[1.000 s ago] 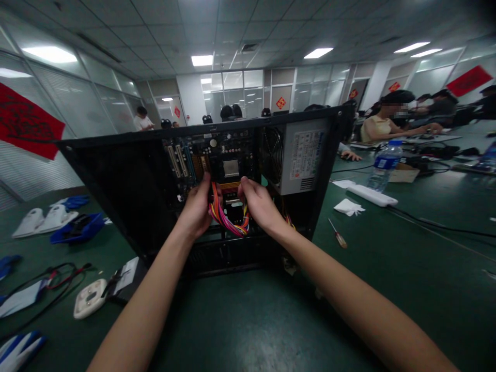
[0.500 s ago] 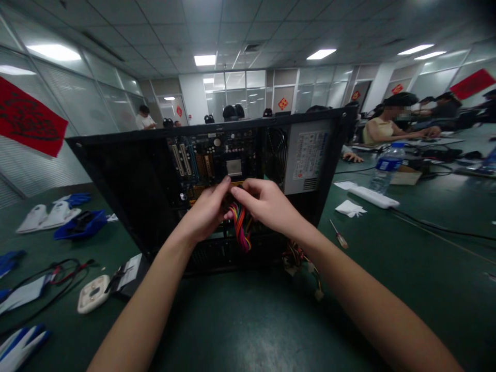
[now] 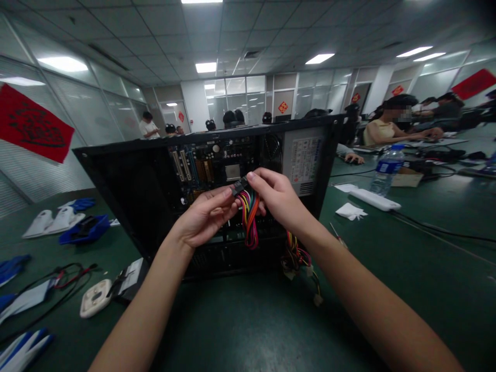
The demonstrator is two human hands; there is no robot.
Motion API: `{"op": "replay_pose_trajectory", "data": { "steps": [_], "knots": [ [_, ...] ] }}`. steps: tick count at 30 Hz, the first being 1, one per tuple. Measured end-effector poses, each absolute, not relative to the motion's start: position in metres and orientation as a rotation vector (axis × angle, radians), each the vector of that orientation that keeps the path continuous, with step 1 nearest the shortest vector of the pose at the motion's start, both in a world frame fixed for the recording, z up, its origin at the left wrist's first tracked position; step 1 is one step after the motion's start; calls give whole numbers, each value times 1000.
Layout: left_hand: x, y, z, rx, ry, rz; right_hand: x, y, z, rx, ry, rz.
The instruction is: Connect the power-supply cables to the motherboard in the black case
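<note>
Between my hands is the black power connector [image 3: 239,186] of a bundle of coloured wires [image 3: 250,219]. My left hand [image 3: 205,212] pinches the connector's left end, and my right hand [image 3: 275,194] grips its right end with the wires hanging below. Both hands are closed on it, in front of an open black computer case [image 3: 124,181]. Inside, the motherboard [image 3: 217,155] shows slots and a square metal-topped chip [image 3: 233,172]. A grey power supply [image 3: 304,160] sits at the upper right. More loose wires with white plugs [image 3: 294,258] hang at the case's lower right.
On the right lie a screwdriver [image 3: 337,235], a crumpled tissue [image 3: 351,211], a white power strip [image 3: 374,198] and a water bottle [image 3: 387,168]. On the left are a blue tray [image 3: 84,230], gloves [image 3: 23,351] and a white square object [image 3: 95,298]. A person [image 3: 387,126] sits at the right.
The connector has come into view, lifted and turned between my fingers; before, my hands hid it against the board. My right hand has shifted slightly right, and my view has tilted a little upward.
</note>
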State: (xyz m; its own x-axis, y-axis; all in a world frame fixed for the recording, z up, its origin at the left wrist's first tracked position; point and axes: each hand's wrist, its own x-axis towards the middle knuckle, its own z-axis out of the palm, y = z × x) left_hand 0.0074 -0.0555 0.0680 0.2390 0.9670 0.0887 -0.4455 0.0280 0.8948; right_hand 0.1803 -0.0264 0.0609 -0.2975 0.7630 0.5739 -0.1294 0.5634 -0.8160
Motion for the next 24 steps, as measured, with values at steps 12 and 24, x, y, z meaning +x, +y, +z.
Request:
{"op": "replay_pose_trajectory", "data": {
  "steps": [12,24],
  "knots": [
    [19,-54,64,907,771,1413,180,-28,61,-508,-1603,952],
    [27,-65,60,1277,825,1607,169,-31,54,-437,-1404,942]
  ]
}}
